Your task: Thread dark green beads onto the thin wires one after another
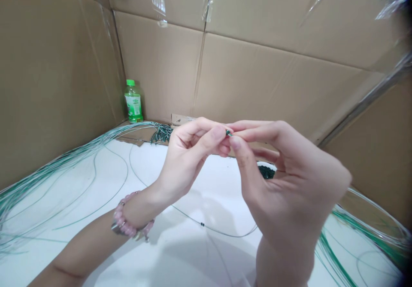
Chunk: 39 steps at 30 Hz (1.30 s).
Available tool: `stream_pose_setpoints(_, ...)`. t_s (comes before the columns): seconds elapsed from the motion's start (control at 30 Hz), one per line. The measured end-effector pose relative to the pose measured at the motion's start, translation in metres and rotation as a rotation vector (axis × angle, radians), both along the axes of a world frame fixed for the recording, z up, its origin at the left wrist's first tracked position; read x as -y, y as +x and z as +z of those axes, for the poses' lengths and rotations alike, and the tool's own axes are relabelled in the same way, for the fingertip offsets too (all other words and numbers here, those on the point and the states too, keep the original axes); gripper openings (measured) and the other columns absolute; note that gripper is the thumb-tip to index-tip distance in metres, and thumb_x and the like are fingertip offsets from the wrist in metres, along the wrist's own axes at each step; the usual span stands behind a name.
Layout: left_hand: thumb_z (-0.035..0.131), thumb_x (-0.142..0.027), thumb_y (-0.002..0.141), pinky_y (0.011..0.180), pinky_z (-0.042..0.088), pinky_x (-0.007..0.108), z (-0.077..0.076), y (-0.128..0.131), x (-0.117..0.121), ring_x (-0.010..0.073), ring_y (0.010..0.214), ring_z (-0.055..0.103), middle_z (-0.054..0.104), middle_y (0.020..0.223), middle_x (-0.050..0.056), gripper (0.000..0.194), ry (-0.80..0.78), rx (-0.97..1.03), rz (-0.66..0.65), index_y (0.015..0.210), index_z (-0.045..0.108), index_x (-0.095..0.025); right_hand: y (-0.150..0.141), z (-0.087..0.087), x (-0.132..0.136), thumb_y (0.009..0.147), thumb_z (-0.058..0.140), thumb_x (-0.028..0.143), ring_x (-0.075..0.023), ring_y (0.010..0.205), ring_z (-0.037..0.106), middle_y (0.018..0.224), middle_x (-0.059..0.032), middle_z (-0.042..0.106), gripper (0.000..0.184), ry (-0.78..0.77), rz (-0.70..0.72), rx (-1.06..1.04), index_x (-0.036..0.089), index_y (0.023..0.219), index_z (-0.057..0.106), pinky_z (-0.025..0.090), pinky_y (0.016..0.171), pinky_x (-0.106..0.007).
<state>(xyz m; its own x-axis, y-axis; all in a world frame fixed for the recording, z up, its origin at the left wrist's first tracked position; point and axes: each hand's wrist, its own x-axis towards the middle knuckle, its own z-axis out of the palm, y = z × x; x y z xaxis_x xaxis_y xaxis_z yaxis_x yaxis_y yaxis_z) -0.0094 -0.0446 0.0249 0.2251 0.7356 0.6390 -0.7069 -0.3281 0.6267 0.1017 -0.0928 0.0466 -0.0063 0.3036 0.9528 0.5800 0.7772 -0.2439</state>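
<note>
I had both hands raised in front of me above the white tabletop [212, 184], their fingertips brought together. Between them sat a tiny green piece [228, 133], so small that I cannot tell whether it was a bead or a knot. My left hand [193, 151] pinched it from one side, thumb pressed near the forefinger and the other fingers curled in beneath. My right hand [286, 179] pinched it from the other side with thumb and forefinger, its wrist arched high. A pink beaded bracelet [124, 218] circled my left wrist. Below my hands a thin cord [225, 234] curved across the white surface, with small dark beads [202, 224] on it. A long bundle of green and pale strands [77, 151] ran along the left side, reaching a dark green tuft [162, 133] just beyond my left hand. Behind my right hand a dark green heap [266, 172] showed partly, and more green strands [334, 252] lay to the right of that forearm. A bottle with a green cap [133, 102] stood upright in the far left corner, beside the taped cardboard walls [161, 63].
</note>
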Motion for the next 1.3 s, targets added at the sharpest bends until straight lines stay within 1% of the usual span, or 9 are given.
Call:
stream_pose_setpoints(0.13,0.063,-0.023,0.085,0.062,0.055,0.012,-0.002,-0.003,-0.004,0.0040,0.063,0.062,0.066,0.069,-0.003,0.011,0.145,-0.054,0.138,0.080,0.072,-0.021,0.002,0.002,0.003,0.079,0.063,0.006,-0.0098,0.074,0.067,0.083,0.0040,0.070,0.014,-0.075,-0.060,0.051,0.020,0.081,0.063,0.060,0.063,-0.019)
stream_pose_setpoints(0.27,0.064,-0.017,0.084,0.059,0.054,0.012,0.002,-0.006,-0.006,0.0042,0.063,0.063,0.070,0.075,-0.002,0.010,0.284,-0.092,0.274,0.081,0.073,-0.020,0.003,0.003,0.006,0.079,0.064,0.009,-0.0097,0.072,0.066,0.080,0.0037,0.070,0.011,-0.069,-0.064,0.047,0.019,0.078,0.062,0.059,0.060,-0.019)
stream_pose_setpoints(0.33,0.065,-0.016,0.082,0.057,0.053,0.012,0.005,-0.009,-0.005,0.0049,0.064,0.063,0.071,0.075,-0.001,0.008,0.321,-0.126,0.327,0.081,0.073,-0.019,0.004,0.004,0.008,0.083,0.061,0.012,-0.0077,0.073,0.066,0.081,0.0054,0.070,0.011,-0.131,-0.113,0.086,0.021,0.077,0.060,0.059,0.063,-0.018)
stream_pose_setpoints(0.4,0.066,-0.016,0.081,0.055,0.053,0.013,0.007,-0.011,-0.005,0.0054,0.062,0.063,0.070,0.072,-0.001,0.007,0.332,-0.162,0.359,0.080,0.073,-0.018,0.004,0.005,0.008,0.085,0.059,0.013,-0.0064,0.074,0.066,0.080,0.0067,0.069,0.012,-0.146,-0.128,0.109,0.022,0.077,0.059,0.059,0.064,-0.015)
stream_pose_setpoints(0.57,0.065,-0.017,0.082,0.053,0.052,0.015,0.007,-0.014,-0.005,0.0071,0.059,0.061,0.069,0.070,0.001,0.009,0.302,-0.189,0.357,0.080,0.073,-0.018,0.005,0.005,0.006,0.087,0.058,0.015,-0.0057,0.073,0.066,0.080,0.0076,0.069,0.012,-0.164,-0.119,0.121,0.022,0.078,0.057,0.059,0.064,-0.015)
stream_pose_setpoints(0.8,0.066,-0.018,0.081,0.052,0.051,0.015,0.008,-0.014,-0.002,0.0075,0.061,0.062,0.070,0.072,0.001,0.008,0.297,-0.209,0.397,0.078,0.073,-0.018,0.004,0.005,0.004,0.085,0.059,0.012,-0.0114,0.075,0.068,0.079,0.0056,0.070,0.014,-0.108,-0.074,0.095,0.025,0.080,0.059,0.061,0.061,-0.021)
stream_pose_setpoints(0.97,0.065,-0.020,0.083,0.054,0.053,0.016,0.005,-0.010,-0.002,0.0075,0.061,0.062,0.069,0.071,0.000,0.008,0.280,-0.155,0.365,0.078,0.072,-0.019,0.005,0.006,0.007,0.085,0.061,0.012,-0.0112,0.074,0.068,0.080,0.0067,0.070,0.016,-0.121,-0.136,0.119,0.026,0.080,0.057,0.062,0.062,-0.023)
stream_pose_setpoints(1.1,0.064,-0.019,0.084,0.057,0.055,0.016,0.004,-0.007,-0.001,0.0066,0.061,0.062,0.067,0.069,-0.001,0.009,0.280,-0.111,0.373,0.079,0.072,-0.019,0.005,0.007,0.008,0.084,0.063,0.013,-0.0110,0.073,0.068,0.081,0.0069,0.071,0.014,-0.101,-0.123,0.092,0.025,0.079,0.059,0.060,0.060,-0.024)
stream_pose_setpoints(1.3,0.064,-0.020,0.084,0.057,0.054,0.015,0.003,-0.003,0.001,0.0066,0.060,0.061,0.066,0.069,-0.001,0.009,0.246,-0.056,0.423,0.078,0.071,-0.019,0.002,0.009,0.008,0.083,0.065,0.014,-0.0152,0.076,0.068,0.084,0.0040,0.071,0.013,-0.121,-0.080,0.039,0.026,0.080,0.064,0.060,0.063,-0.031)
